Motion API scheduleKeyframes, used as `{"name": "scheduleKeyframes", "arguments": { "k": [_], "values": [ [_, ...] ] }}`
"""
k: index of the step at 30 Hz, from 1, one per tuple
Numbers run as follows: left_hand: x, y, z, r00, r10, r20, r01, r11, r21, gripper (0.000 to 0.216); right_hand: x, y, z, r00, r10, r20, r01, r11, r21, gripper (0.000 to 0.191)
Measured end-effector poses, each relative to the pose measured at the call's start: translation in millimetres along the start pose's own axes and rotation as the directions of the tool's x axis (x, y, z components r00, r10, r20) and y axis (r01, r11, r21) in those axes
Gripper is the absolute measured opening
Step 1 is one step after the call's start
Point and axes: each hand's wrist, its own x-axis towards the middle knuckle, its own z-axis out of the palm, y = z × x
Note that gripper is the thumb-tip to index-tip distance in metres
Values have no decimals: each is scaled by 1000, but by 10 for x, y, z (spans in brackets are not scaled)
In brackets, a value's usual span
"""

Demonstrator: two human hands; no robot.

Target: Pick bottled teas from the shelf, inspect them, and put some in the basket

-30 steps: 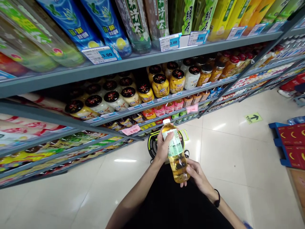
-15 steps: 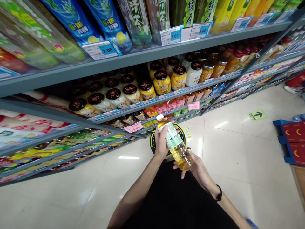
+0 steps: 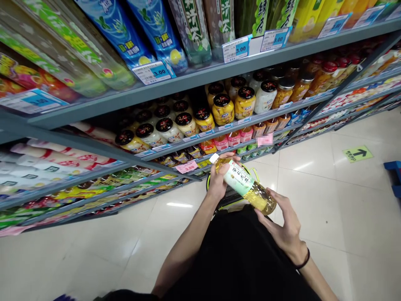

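A bottle of golden tea [image 3: 240, 179] with a white cap and a pale green label lies tilted in front of me, cap to the upper left. My left hand [image 3: 217, 180] is wrapped around it just below the neck, thumb on top. At the other end, my right hand [image 3: 284, 221] has its thumb and fingers on either side of the base. The label's face with large dark characters points up toward me. Below the bottle, partly hidden by it and my hands, is a black basket [image 3: 231, 194] with lime-green edging.
Shelves run along the front, with tall drink cartons and bottles [image 3: 156, 31] on the upper shelf [image 3: 194, 75] and jars with dark lids [image 3: 223, 109] beneath. A green arrow sticker [image 3: 357, 154] marks the tiled floor [image 3: 313, 196]. A blue pallet [image 3: 393, 169] shows at the right edge.
The bottle has turned about its length, so the label's large characters now face up. My right hand has swung outward and grips its base. The view has shifted slightly left.
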Motion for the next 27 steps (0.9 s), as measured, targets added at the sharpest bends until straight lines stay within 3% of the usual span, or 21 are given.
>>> {"name": "scheduleKeyframes", "arguments": {
  "k": [5, 9, 11, 14, 18, 21, 24, 27],
  "values": [
    [1, 72, 10, 997, 17, 77, -19, 999, 32, 44, 15, 107, -12, 973, -232, -18, 226, 960, -163, 95],
    [-4, 135, 16, 992, 54, 113, -60, 997, 45, 50, 5, 157, -31, 957, -288, 23, 289, 948, -132, 98],
    [-11, 179, 24, 993, 46, 108, -48, 999, 19, 56, 13, 153, -9, 972, -233, -2, 232, 970, -74, 97],
    [-29, 264, 64, 997, -5, 78, 9, 998, -55, 60, 6, 118, 71, 996, -47, -79, 53, 996, 75, 89],
    [-45, 376, 148, 996, -59, 60, 66, 989, -135, 69, -36, 7, 165, 973, 210, -101, -178, 950, 258, 78],
    [-33, 397, 186, 997, -70, 46, 76, 984, -162, 74, -9, -115, 177, 885, 464, 20, -429, 800, 420, 67],
    [-7, 326, 180, 993, -118, 23, 120, 970, -210, 70, 110, -230, 157, 698, 664, 268, -669, 472, 574, 56],
    [27, 190, 143, 981, -186, -49, 171, 961, -218, 61, 270, -323, 124, 527, 666, 528, -788, 149, 598, 71]
  ]
}}
